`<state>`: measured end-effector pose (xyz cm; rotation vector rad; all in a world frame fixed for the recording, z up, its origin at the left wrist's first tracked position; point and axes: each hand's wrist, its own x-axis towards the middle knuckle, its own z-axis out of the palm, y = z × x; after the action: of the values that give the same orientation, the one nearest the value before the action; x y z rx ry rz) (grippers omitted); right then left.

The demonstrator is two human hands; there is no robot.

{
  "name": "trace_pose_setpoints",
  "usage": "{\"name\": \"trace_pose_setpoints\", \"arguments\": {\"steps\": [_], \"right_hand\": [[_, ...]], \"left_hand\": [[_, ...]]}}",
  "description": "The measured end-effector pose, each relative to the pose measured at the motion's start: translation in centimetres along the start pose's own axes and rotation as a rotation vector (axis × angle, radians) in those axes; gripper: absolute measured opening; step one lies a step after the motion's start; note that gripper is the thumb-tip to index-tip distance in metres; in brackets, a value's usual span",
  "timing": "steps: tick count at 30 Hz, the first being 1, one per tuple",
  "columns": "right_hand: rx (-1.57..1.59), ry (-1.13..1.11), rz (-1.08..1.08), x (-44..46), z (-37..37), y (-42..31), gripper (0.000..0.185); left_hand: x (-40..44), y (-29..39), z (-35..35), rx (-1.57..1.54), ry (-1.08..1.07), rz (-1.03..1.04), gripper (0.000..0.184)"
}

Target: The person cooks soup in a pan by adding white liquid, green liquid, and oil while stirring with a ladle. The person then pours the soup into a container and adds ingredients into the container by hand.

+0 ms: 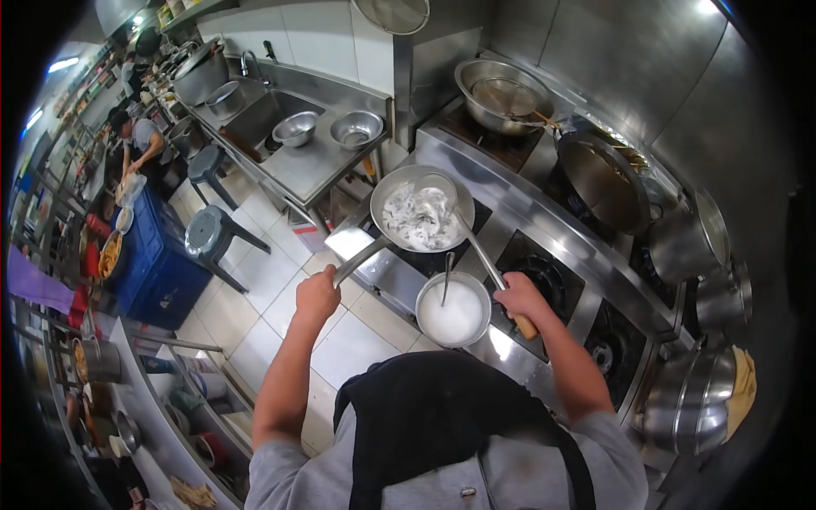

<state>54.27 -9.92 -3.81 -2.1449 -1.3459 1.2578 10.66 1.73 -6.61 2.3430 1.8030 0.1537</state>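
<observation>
My left hand (318, 297) is wrapped round the metal handle of a frying pan (385, 189) over the stove's front burner. White creamy food with darker bits (415, 219) lies in the pan. In my right hand (520, 297) is the long handle of a ladle (483, 248) with a wooden end; its bowl rests in the food, partly coated white. Just below the pan, nearer to me, a metal pot of white powder or liquid (450, 311) sits on the stove edge with a spoon (447, 276) standing in it.
Large pans (605, 183) and pots (690, 238) line the back and right of the stove (357, 242). At the upper left are a sink counter (319, 174) with metal bowls (295, 127), and stools (211, 231). A person (146, 140) works by a blue container (157, 259) farther left.
</observation>
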Motion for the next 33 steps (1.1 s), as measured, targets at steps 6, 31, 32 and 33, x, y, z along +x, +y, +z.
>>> {"name": "trace_pose_setpoints", "arguments": {"steps": [6,31,32,33], "right_hand": [[0.53,-0.145,0.127,0.2,0.6,-0.2,0.015],[-0.199,0.219,-0.199,-7.2,1.1,1.8,0.021],[-0.176,0.182,-0.187,-7.5,1.3,2.0,0.021],[-0.175,0.179,-0.191,-7.7,1.5,2.4,0.021]], "left_hand": [[-0.7,0.6,-1.6,0.066,0.148,0.072,0.037],[0.0,13.9,13.0,-0.734,-0.25,-0.185,0.033],[-0.3,13.9,12.9,-0.703,-0.241,-0.159,0.032],[-0.4,13.9,12.7,-0.671,-0.231,-0.131,0.031]]}}
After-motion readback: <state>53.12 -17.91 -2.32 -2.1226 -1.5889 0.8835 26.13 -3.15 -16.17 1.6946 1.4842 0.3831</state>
